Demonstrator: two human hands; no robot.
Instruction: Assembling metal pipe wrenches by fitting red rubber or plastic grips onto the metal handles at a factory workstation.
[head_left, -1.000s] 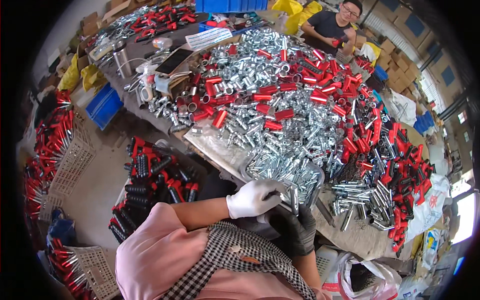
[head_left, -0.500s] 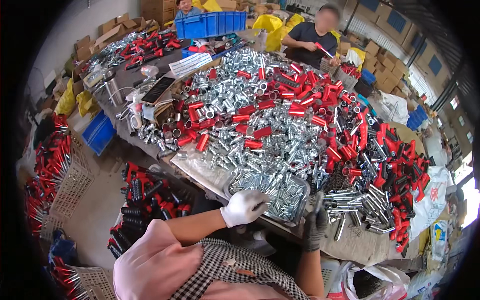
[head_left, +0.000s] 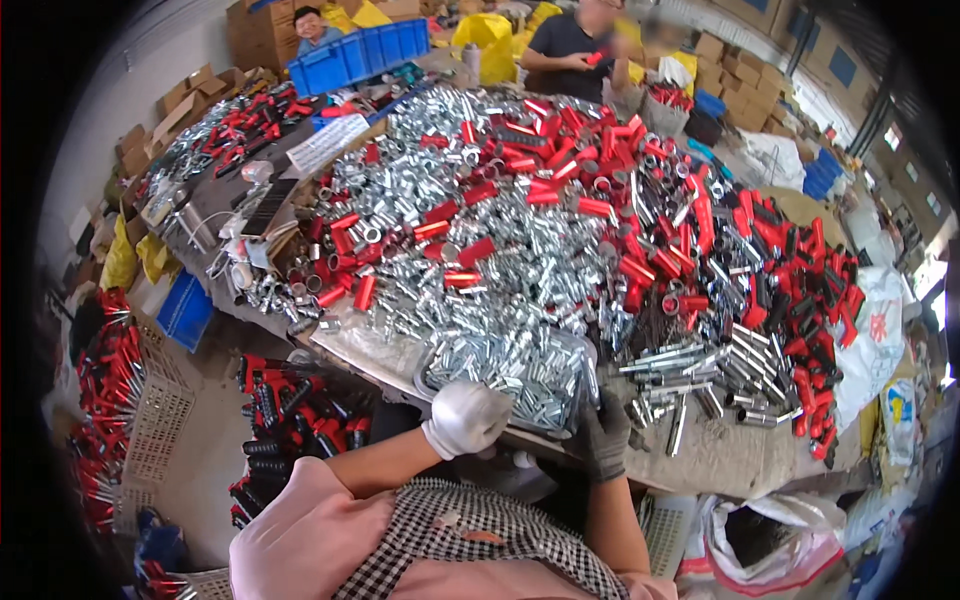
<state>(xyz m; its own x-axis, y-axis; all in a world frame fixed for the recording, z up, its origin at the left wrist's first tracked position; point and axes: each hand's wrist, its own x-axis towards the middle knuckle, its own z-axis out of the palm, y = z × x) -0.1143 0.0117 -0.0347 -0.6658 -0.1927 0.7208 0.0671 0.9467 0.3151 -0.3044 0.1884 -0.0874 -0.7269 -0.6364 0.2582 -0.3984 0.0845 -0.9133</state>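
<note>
A clear plastic tray point(head_left: 428, 372) heaped with short silver metal sleeves sits at the near edge of the worktable point(head_left: 720, 455). My left hand point(head_left: 465, 418), in a white glove, is closed on the tray's near rim. My right hand point(head_left: 607, 435), in a dark grey glove, grips the tray's right corner with its fingers pointing up. Just right of that hand lie loose silver tubes point(head_left: 690, 400). My forearms rise from a pink and checked garment at the bottom.
A big heap of silver and red sleeves point(head_left: 560, 200) covers the table. Two other people point(head_left: 575, 45) work at the far end by a blue crate point(head_left: 360, 55). White baskets point(head_left: 150, 420) and black-red parts point(head_left: 290, 420) lie on the floor left, bags point(head_left: 770, 540) right.
My hands have drawn slightly apart along the tray's near edge, the left going left. The view has tilted up, showing more of the far end of the table.
</note>
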